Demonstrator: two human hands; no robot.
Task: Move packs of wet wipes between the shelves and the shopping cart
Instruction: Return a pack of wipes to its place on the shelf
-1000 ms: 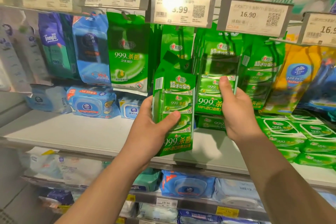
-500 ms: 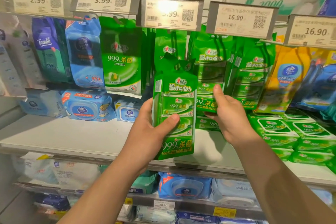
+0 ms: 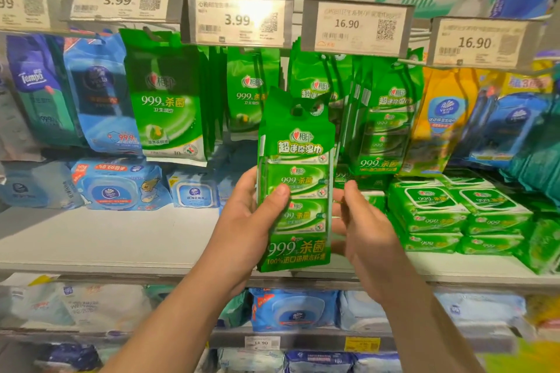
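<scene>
Gripping the green wipes pack (image 3: 295, 191) upright in front of the shelf (image 3: 106, 239), the left hand (image 3: 245, 230) has its thumb pressed across the pack's front and its fingers curled behind the left edge (those fingers are hidden by the pack). The right hand (image 3: 360, 227) sits at the pack's right edge, fingers loosely bent and parted; whether they touch the pack or merely sit beside it cannot be told, as that edge is motion-blurred. The pack covers part of the hanging green packs (image 3: 385, 124) behind it. The price tags (image 3: 239, 20) above read 3.99 and 16.90; their smaller print is illegible. Stacked green packs (image 3: 454, 215) lie on the shelf at right.
</scene>
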